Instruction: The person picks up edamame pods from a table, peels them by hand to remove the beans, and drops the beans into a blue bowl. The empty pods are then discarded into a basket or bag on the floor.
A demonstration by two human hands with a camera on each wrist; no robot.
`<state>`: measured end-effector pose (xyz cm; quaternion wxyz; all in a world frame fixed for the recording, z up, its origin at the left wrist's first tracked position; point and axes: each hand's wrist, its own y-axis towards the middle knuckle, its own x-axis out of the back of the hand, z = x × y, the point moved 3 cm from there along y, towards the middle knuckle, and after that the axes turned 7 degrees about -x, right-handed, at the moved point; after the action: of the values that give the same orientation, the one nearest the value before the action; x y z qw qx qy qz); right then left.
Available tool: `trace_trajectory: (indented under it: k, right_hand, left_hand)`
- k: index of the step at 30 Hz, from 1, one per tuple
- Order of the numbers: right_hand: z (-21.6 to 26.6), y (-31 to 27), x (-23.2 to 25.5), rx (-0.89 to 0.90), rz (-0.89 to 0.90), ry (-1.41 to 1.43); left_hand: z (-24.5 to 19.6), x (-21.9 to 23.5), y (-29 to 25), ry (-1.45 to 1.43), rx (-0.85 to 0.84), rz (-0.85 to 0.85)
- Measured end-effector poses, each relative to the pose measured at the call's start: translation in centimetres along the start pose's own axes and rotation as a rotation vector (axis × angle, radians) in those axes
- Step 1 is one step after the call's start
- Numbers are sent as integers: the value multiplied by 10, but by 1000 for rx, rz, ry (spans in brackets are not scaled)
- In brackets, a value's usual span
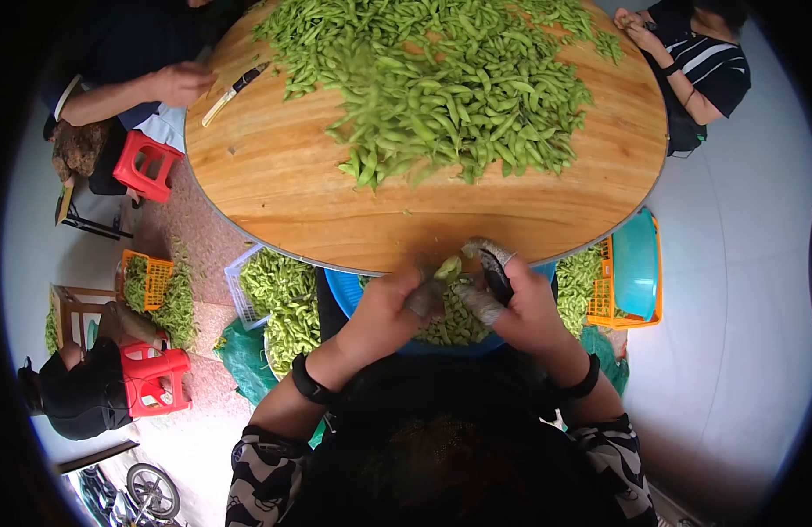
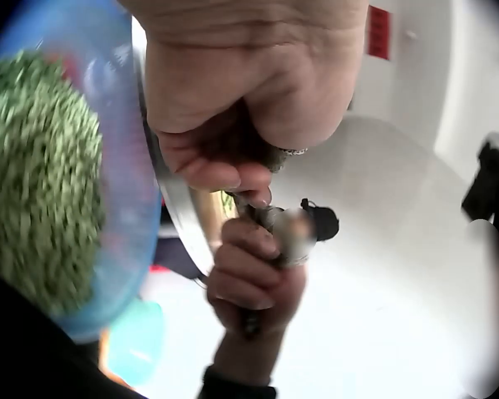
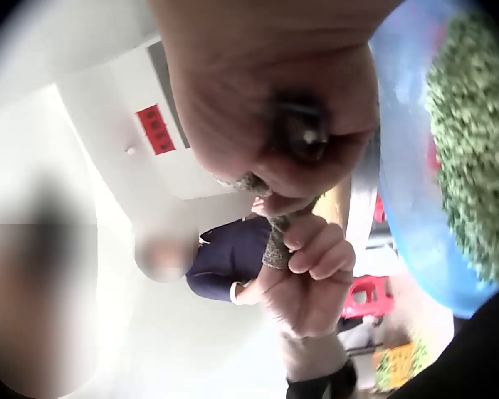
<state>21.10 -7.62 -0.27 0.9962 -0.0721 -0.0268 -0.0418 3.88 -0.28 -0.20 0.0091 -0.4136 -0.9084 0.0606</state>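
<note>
My left hand (image 1: 384, 307) pinches a green soybean pod (image 1: 449, 267) between thumb and fingers, just past the near edge of the round table. Close beside it, my right hand (image 1: 531, 303) grips a black-handled tool (image 1: 495, 272). The rounded end of its handle shows in my palm in the right wrist view; its working end is hidden. Worn grey wraps (image 1: 481, 304) cover the thumb and a finger of the right hand. In both wrist views the two hands meet at the fingertips. Below them a blue basin (image 1: 343, 290) holds many pods.
A large heap of soybean pods (image 1: 459, 97) covers the far part of the wooden table (image 1: 336, 220). A knife (image 1: 235, 92) lies at its left. Pod-filled crates (image 1: 239, 279) stand beside my legs. People sit at both sides; red stools (image 1: 147, 167) stand at left.
</note>
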Motion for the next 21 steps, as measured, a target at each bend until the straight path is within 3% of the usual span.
trace_trajectory:
  k: [2, 3, 5, 9, 12, 14, 15, 18, 19, 21]
  right_hand:
    - [19, 1, 0, 201, -139, -583]
    - [17, 3, -2, 311, -176, -672]
    - [16, 2, -2, 255, -160, -741]
    - [10, -1, -5, 120, -137, -844]
    - [15, -3, -6, 247, -68, -797]
    - [22, 3, -7, 303, -90, -723]
    - [26, 6, -7, 356, -117, -649]
    - [14, 22, 0, 227, -242, -833]
    - [10, 21, -3, 261, -280, -888]
    - [11, 15, -18, 304, -188, -804]
  left_hand:
    - [-11, -8, -1, 322, -286, 32]
    - [-12, -7, -1, 321, -287, 34]
    - [-15, -5, -2, 444, -293, 134]
    - [-18, -6, -10, 608, -395, 151]
    - [-26, 12, -23, 668, -305, 45]
    - [-21, 38, -35, 702, -307, -205]
    - [-22, 49, -43, 760, -274, -248]
    - [-24, 80, -63, 904, -194, -438]
    - [-23, 92, -71, 939, -166, -506]
    - [-22, 111, -85, 1022, -132, -635]
